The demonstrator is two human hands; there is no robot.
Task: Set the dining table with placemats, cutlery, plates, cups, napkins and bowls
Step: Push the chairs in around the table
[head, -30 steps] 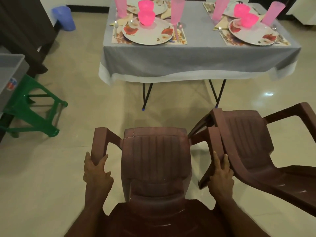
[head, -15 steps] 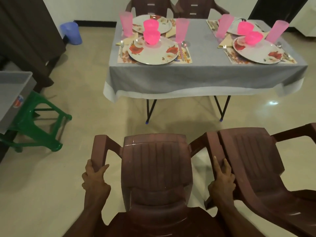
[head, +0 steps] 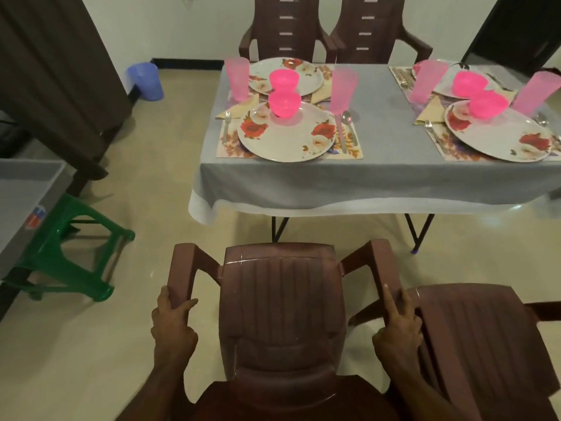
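Observation:
A brown plastic chair [head: 282, 302] faces the dining table [head: 379, 177] right in front of me. My left hand [head: 173, 323] grips its left armrest and my right hand [head: 399, 326] grips its right armrest. The grey-clothed table carries floral placemats, flowered plates [head: 285, 141], pink bowls [head: 284, 103], pink cups [head: 343, 89], folded napkins [head: 239, 107] and cutlery [head: 346, 126]. A second set of settings lies at the right, around another plate [head: 498, 138].
A second brown chair [head: 482, 338] stands close against my right hand. Two more brown chairs [head: 328, 28] stand behind the table. A green stool [head: 76, 256] with a grey bin [head: 24, 202] is at the left. A blue bucket [head: 145, 82] stands by the wall.
The chair in my hands has come closer to the table. The chair on the right now lies lower and further right in view. Both hands keep their hold on the armrests.

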